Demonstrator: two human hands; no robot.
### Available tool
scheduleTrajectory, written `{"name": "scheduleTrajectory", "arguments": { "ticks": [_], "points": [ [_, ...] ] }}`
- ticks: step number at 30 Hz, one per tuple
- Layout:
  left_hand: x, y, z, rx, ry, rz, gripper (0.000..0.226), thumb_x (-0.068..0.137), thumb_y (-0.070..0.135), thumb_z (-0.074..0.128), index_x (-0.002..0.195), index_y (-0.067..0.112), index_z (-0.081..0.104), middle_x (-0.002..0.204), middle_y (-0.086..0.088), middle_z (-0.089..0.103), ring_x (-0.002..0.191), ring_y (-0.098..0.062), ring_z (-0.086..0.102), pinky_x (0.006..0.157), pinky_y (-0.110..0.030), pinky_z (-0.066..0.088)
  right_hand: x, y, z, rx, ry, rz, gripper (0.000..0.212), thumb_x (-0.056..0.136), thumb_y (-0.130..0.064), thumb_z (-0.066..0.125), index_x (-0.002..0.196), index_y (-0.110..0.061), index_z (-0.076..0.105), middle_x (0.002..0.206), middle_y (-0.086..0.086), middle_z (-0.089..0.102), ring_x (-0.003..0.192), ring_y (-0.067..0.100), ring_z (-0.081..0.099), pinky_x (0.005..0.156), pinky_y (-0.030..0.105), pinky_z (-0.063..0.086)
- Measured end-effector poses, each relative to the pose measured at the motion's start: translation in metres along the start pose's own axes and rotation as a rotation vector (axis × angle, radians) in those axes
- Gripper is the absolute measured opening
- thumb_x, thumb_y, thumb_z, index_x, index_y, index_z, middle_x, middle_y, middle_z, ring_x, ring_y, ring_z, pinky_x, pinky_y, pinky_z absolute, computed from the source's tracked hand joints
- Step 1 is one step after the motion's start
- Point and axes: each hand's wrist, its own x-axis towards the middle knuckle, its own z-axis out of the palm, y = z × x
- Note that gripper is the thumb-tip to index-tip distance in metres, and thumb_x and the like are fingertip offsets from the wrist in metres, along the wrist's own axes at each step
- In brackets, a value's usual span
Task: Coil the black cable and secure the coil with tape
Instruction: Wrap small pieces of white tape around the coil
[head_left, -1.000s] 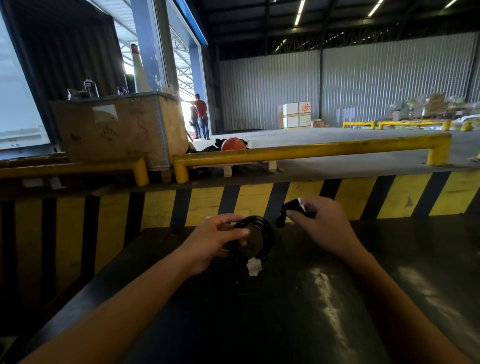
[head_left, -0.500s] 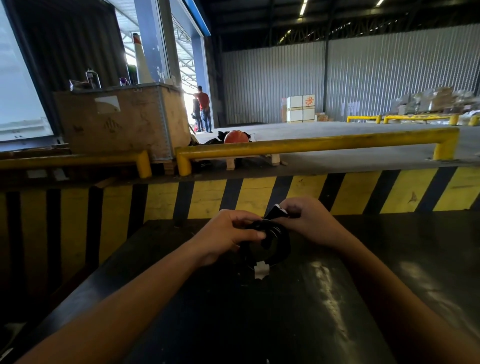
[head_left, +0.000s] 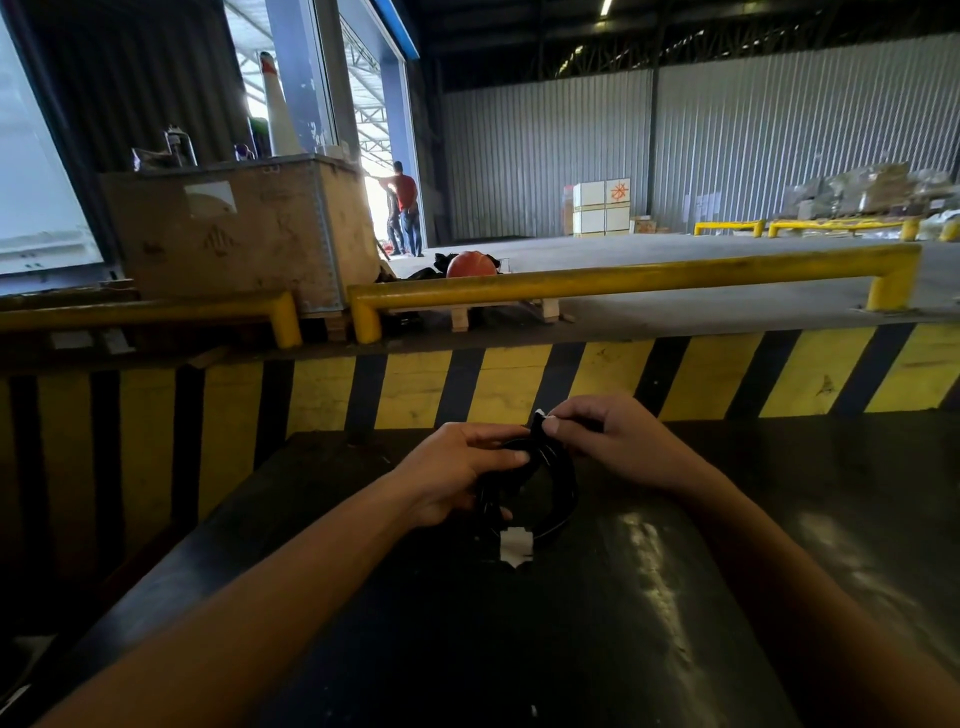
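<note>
The black cable is wound into a small round coil held upright just above the dark table. A white piece of tape is wrapped on the coil's lower edge. My left hand grips the coil's left side, thumb pressed across its top. My right hand pinches a black strip of tape with a white tip at the top of the coil, between thumb and forefinger. Part of the coil is hidden behind my left fingers.
A yellow and black striped wall rises right behind the table. Above it run yellow guard rails, with a wooden crate at the left. Two people stand far off at the warehouse doorway.
My right hand has brought the black tape strip from beside the coil onto the coil's top. My left thumb has shifted over the top of the coil. The camera has tilted up slightly.
</note>
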Motion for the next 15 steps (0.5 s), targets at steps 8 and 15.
{"name": "scheduleTrajectory", "arguments": {
  "ticks": [8,15],
  "points": [
    [0.007,-0.005,0.002,0.006,0.062,-0.030,0.026,0.088,0.005,0.058,0.105,0.022,0.067,0.111,-0.007,0.064,0.101,-0.027,0.064,0.076,-0.048,0.059,-0.002,-0.010,0.013,-0.156,-0.130,0.110,0.058,0.073,-0.032,0.075,0.124,-0.022,0.049,0.109,-0.007,0.056,0.099,0.007,0.054,0.078,0.015,0.043],
    [0.013,-0.015,0.004,0.016,0.109,-0.102,0.029,0.088,0.008,0.059,0.115,0.017,0.063,0.113,-0.011,0.065,0.102,-0.027,0.065,0.082,-0.052,0.056,-0.011,-0.012,0.047,-0.319,0.028,0.131,0.065,0.081,-0.022,0.067,0.138,-0.017,0.035,0.138,0.005,0.047,0.120,0.022,0.051,0.098,0.036,0.047]
  ]
}}
